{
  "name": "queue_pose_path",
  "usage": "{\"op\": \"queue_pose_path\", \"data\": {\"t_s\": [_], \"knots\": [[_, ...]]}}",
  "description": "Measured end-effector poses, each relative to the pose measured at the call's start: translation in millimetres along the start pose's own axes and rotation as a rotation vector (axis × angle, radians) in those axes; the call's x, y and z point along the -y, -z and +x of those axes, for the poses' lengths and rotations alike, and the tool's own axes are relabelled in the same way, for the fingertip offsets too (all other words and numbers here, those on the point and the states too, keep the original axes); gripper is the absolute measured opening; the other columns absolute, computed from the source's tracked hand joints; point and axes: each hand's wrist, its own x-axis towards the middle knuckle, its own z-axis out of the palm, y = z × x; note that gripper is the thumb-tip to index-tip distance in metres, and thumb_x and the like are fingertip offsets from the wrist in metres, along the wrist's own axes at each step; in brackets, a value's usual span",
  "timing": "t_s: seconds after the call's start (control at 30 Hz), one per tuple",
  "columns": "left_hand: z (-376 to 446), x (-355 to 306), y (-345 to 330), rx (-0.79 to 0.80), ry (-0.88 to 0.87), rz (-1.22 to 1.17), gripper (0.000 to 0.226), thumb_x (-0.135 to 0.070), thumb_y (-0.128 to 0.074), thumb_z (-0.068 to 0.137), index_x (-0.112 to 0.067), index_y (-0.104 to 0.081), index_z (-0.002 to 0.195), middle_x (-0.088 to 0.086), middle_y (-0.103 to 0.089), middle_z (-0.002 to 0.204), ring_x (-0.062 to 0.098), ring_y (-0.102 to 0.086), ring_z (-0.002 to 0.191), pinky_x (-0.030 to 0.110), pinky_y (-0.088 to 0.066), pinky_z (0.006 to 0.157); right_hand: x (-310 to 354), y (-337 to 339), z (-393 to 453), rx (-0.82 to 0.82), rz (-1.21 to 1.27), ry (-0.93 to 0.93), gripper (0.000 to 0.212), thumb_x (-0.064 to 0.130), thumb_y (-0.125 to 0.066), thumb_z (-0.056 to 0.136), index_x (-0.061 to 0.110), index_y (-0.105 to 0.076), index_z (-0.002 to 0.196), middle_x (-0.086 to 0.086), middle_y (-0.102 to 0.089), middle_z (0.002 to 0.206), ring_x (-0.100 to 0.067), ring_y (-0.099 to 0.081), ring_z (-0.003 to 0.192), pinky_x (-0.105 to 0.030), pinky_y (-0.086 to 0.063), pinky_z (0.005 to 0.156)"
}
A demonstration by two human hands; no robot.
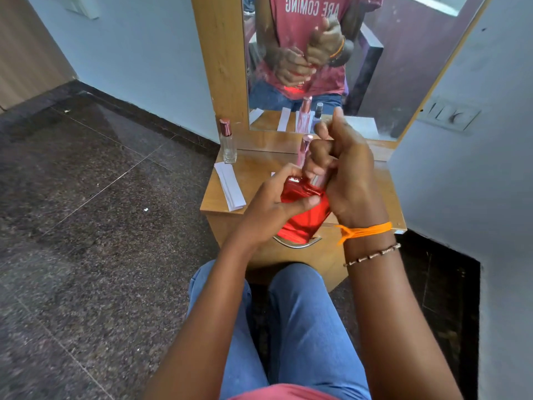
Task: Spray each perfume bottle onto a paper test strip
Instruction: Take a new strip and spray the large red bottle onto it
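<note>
A red perfume bottle (302, 215) is tilted above the front of a small wooden dresser top (256, 180). My left hand (271, 203) wraps its body from the left. My right hand (343, 174) is closed around the bottle's top; whether it grips the cap or the neck is hidden. A clear bottle with a rose cap (227, 142) stands at the dresser's back left. A slim pink bottle (304, 150) stands behind my hands. A white paper strip (229, 186) lies flat on the left of the top.
A mirror (326, 59) in a wooden frame rises behind the dresser, reflecting the bottles, further paper strips and my hands. White walls close in on both sides. Dark stone floor (86, 197) spreads left. My knees are below the dresser's front edge.
</note>
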Motion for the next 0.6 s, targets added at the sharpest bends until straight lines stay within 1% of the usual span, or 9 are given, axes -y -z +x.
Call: {"op": "queue_pose_path", "data": {"t_s": [0.07,0.13,0.2,0.27,0.33,0.37,0.43,0.5,0.6], "knots": [[-2,3,2,0.043,0.035,-0.09,0.022,-0.019,-0.068,0.074,-0.029,-0.056,0.088,-0.017,-0.065,0.079,0.004,-0.059,0.083,0.025,-0.044,0.08,6,7,2,0.17,0.011,-0.102,0.043,0.037,-0.025,0.101,0.015,-0.038,0.066,0.007,-0.022,0.036,-0.011,-0.018,0.036,-0.02,-0.026,0.039],[-3,3,0,0.023,0.055,-0.08,0.021,-0.02,-0.067,0.075,-0.026,-0.054,0.09,-0.017,-0.064,0.078,0.002,-0.059,0.081,0.023,-0.045,0.078,3,11,5,0.175,-0.048,-0.068,0.04,0.035,-0.03,0.101,0.013,-0.043,0.07,0.006,-0.028,0.038,-0.011,-0.026,0.037,-0.021,-0.031,0.042],[-1,2,-5,-0.073,0.037,0.042,0.027,-0.029,-0.067,0.075,-0.023,-0.053,0.097,-0.013,-0.066,0.089,0.005,-0.062,0.087,0.028,-0.048,0.081,-5,8,4,0.039,-0.196,0.06,0.026,0.027,-0.044,0.095,0.012,-0.047,0.075,0.002,-0.04,0.047,-0.012,-0.036,0.045,-0.024,-0.034,0.048],[0,0,-10,-0.152,0.017,0.183,0.033,-0.034,-0.068,0.075,-0.022,-0.051,0.102,-0.004,-0.067,0.099,0.009,-0.064,0.093,0.034,-0.051,0.085,-12,1,0,-0.135,-0.319,0.167,0.022,0.019,-0.049,0.095,0.014,-0.046,0.073,0.002,-0.044,0.056,-0.01,-0.039,0.051,-0.024,-0.034,0.052],[-1,-1,-10,-0.147,-0.002,0.228,0.031,-0.027,-0.07,0.077,-0.023,-0.05,0.101,-0.005,-0.067,0.1,0.008,-0.064,0.094,0.035,-0.051,0.085,-13,-3,-2,-0.247,-0.241,0.201,0.031,0.014,-0.047,0.097,0.016,-0.042,0.066,0.009,-0.039,0.049,-0.007,-0.034,0.046,-0.023,-0.03,0.048],[-2,-2,-9,-0.119,-0.003,0.235,0.031,-0.025,-0.071,0.078,-0.023,-0.05,0.101,-0.005,-0.066,0.099,0.008,-0.063,0.093,0.034,-0.05,0.084,-11,-2,-1,-0.244,-0.15,0.176,0.034,0.015,-0.044,0.097,0.015,-0.039,0.064,0.01,-0.035,0.044,-0.008,-0.03,0.042,-0.024,-0.027,0.044],[-3,0,-5,-0.046,0.013,0.225,0.029,-0.025,-0.07,0.079,-0.023,-0.05,0.099,-0.009,-0.064,0.093,0.006,-0.061,0.088,0.029,-0.047,0.08,-6,3,1,-0.133,0.019,0.065,0.038,0.021,-0.039,0.099,0.015,-0.038,0.061,0.007,-0.027,0.039,-0.01,-0.02,0.037,-0.022,-0.02,0.041],[-3,1,-3,0.003,0.038,0.138,0.025,-0.027,-0.069,0.076,-0.025,-0.05,0.091,-0.015,-0.061,0.082,0.002,-0.058,0.079,0.024,-0.044,0.075,-4,12,3,0.002,0.108,-0.032,0.042,0.027,-0.035,0.1,0.017,-0.039,0.059,0.007,-0.021,0.038,-0.01,-0.016,0.034,-0.021,-0.018,0.04],[-5,5,-3,0.073,0.103,-0.052,0.021,-0.022,-0.067,0.074,-0.025,-0.053,0.089,-0.013,-0.061,0.08,0.002,-0.058,0.078,0.019,-0.046,0.074,-8,29,8,0.192,0.274,-0.084,0.042,0.03,-0.032,0.098,0.017,-0.042,0.06,0.008,-0.026,0.034,-0.007,-0.023,0.03,-0.02,-0.02,0.041]]}}
